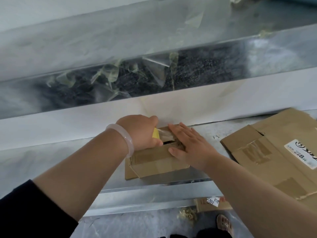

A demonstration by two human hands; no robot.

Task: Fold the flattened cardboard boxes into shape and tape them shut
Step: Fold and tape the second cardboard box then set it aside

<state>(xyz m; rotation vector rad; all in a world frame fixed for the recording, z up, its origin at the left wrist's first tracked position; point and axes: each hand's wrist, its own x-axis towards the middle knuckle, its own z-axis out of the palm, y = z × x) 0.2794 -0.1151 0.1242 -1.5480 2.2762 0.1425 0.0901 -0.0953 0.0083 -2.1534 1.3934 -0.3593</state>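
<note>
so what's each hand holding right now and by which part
The left hand grips a tape roll, fingers curled round its body; only a yellow edge shows. The right hand holds nothing: it presses flat on top of the cardboard box.

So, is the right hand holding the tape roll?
No, the right hand lies flat with straight fingers on top of the box, while the left hand grips the tape roll.

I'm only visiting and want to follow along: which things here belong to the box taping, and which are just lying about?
In the job: small box, tape roll in the left hand, right hand flat on its top, flattened cardboard, probably next.
Lying about: tape scraps in the trough, cardboard piece with a paper slip below the table.
</note>
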